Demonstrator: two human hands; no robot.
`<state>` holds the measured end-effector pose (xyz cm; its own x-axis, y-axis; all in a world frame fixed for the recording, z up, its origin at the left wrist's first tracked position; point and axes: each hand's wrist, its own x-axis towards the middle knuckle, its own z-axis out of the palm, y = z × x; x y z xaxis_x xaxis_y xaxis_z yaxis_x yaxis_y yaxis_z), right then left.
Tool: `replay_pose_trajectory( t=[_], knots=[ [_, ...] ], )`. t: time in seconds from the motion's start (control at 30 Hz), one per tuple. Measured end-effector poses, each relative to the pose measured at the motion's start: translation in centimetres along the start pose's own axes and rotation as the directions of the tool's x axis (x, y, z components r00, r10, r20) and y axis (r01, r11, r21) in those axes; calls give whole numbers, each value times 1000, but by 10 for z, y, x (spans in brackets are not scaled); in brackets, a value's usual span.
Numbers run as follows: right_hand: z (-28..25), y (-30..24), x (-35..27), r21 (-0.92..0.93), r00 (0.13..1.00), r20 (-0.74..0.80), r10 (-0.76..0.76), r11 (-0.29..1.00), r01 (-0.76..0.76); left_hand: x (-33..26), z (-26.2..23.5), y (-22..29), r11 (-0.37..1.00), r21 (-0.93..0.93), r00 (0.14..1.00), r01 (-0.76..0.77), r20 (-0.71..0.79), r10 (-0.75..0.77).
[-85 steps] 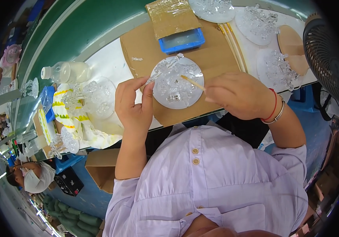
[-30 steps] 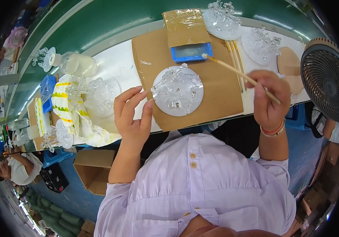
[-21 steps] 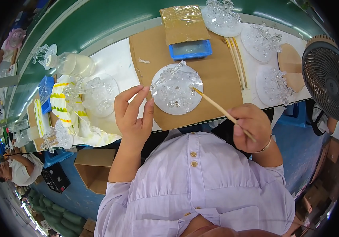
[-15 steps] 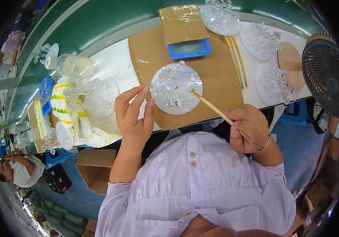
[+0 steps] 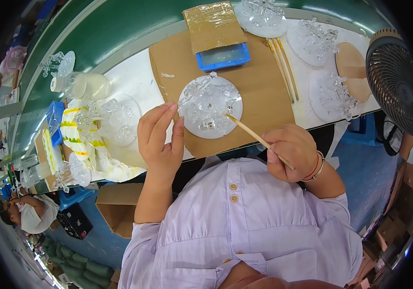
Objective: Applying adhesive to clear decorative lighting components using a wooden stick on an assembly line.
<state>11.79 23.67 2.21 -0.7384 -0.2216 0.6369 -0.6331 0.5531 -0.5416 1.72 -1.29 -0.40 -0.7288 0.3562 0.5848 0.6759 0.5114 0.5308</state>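
Observation:
A round white disc [image 5: 190, 127] carrying a cluster of clear plastic pieces [image 5: 209, 103] lies in front of me on brown cardboard. My right hand [image 5: 291, 151] grips a slim paintbrush [image 5: 254, 135] by its wooden handle. The brush tip meets the clear pieces right of the disc's middle. Beside the disc's left edge is my left hand [image 5: 159, 144], fingers stretched out and thumb apart, with nothing visible between them. Whether its fingertips touch the edge, I cannot tell.
Behind the disc stands a blue tray [image 5: 223, 59] of liquid, partly under a cardboard flap [image 5: 214, 29]. Several spare brushes [image 5: 283, 70] lie right of it. A black fan [image 5: 397, 82] stands far right. Leftward are a clear jar [image 5: 83, 85], a striped cloth [image 5: 79, 127] and more discs [image 5: 124, 120].
The brush tip has shifted slightly down and left over the clear pieces, my right hand moving left with it. My left hand stays beside the disc. The whole view has shifted a little.

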Motion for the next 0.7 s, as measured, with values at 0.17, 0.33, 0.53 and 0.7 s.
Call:
replay_pose_trajectory(
  t=[0.17,0.33,0.53,0.7],
  knots=[
    [2,0,0,-13,999,34,28,1000,-27,1,1,1,1000,10,1000,0,-1,0],
    [7,1,1,-24,1000,19,25,999,-24,0,2,1,1000,17,1000,10,-11,-10],
    [17,3,8,-41,998,45,34,999,-33,3,1,2,1000,28,1000,-2,-14,2],
    [25,7,16,-100,996,86,27,995,-19,3,1,1,1000,26,1000,-3,-15,4]
  ],
)
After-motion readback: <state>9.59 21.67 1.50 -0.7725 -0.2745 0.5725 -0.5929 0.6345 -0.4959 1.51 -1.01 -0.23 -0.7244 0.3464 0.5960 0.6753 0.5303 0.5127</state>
